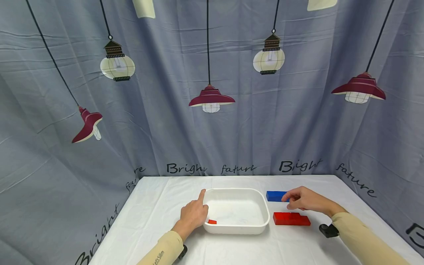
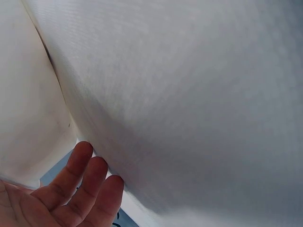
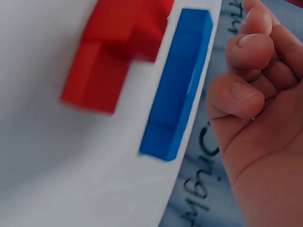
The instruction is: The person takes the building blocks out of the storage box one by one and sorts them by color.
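Observation:
My left hand (image 1: 194, 213) is at the left side of a white rectangular tub (image 1: 236, 230), its index finger stretched along the rim. In the left wrist view, the other fingers (image 2: 94, 177) lie relaxed beside the tub's outer wall (image 2: 33, 94), over the white cloth. My right hand (image 1: 308, 200) hovers over the right part of a blue block (image 1: 275, 196), fingers loosely bent and nothing visible in them. Its palm and bent fingers show in the right wrist view, apart from the blue block (image 3: 177, 85). Nearer me lies a red block (image 1: 291, 219) with a stepped shape.
A small red piece (image 1: 212, 222) sits in the tub's near left corner. White cloth (image 1: 228, 250) covers the table. Behind its far edge hangs a grey-blue curtain (image 1: 238, 140) printed with lamps and lettering.

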`<state>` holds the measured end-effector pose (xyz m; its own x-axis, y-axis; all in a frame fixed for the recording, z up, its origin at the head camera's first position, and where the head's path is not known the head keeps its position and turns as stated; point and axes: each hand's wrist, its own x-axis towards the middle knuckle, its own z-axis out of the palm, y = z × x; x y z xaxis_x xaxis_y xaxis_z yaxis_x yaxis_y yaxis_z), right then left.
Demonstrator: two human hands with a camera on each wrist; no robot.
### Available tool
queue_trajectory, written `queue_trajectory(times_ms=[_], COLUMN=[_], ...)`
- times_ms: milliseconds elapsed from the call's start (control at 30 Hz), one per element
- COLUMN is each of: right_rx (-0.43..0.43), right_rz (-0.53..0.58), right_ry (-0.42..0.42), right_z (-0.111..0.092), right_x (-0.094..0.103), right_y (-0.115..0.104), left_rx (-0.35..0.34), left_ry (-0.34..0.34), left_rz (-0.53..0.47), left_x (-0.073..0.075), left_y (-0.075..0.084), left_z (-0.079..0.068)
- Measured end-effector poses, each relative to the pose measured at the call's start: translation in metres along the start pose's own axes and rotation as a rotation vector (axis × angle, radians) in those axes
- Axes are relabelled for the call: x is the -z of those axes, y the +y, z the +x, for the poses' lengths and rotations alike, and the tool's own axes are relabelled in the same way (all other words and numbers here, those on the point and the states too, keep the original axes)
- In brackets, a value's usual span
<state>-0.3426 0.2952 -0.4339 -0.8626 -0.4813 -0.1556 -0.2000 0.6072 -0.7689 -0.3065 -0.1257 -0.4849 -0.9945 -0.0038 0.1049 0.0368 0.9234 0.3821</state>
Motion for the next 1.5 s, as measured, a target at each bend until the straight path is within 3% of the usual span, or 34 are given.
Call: queue_trajectory(times_ms=[400,800,1500], right_rx=[0.112,0.141,0.185], right_rz=[-0.049,-0.075,-0.037], right_ry=[-0.094,-0.149,-0.287], right_z=[0.027,0.059,0.108], right_x=[-0.011,-0.032,-0.076], right_y=[-0.038,-0.072,-0.099], left_rx=[0.011,0.016,0.007], left_ry=[-0.004,-0.006,0.005], left_rz=[0.009,0.018,0.019], left_x=[-0.001,-0.002,-0.001], left_y=[0.0,0.0,0.001], left_z=[0.0,0.001,0.0])
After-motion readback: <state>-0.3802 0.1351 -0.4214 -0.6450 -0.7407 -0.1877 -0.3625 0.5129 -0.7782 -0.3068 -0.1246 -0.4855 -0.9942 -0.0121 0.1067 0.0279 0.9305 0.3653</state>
